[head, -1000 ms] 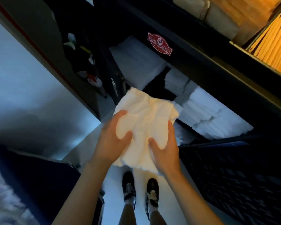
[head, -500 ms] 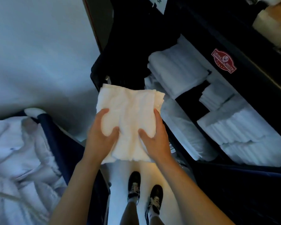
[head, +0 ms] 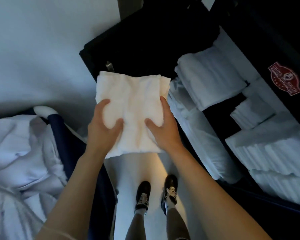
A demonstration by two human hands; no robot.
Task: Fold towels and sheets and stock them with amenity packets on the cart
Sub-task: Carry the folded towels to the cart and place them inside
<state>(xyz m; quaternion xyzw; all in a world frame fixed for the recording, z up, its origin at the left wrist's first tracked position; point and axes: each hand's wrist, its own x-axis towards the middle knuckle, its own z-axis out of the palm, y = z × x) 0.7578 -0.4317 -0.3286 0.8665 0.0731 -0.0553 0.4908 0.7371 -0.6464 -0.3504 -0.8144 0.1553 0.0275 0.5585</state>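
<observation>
A folded white towel (head: 133, 101) is held flat in front of me, above the floor. My left hand (head: 104, 129) grips its left near edge, thumb on top. My right hand (head: 163, 127) grips its right near edge the same way. To the right stands the dark cart (head: 275, 49), its shelf holding stacks of folded white linen (head: 211, 78) and smaller folded towels (head: 251, 113). A thick stack of towels (head: 274, 155) lies at the shelf's near right end.
A dark blue bin (head: 62, 134) at my left holds a heap of loose white linen (head: 19, 153). Pale floor (head: 151, 167) runs between bin and cart, with my shoes on it. A pale wall (head: 42, 40) rises at the far left. A red label (head: 284, 78) marks the cart frame.
The view has swung down and left, bringing the bin of loose linen into sight. The towel stays in both hands, now flatter and squarer.
</observation>
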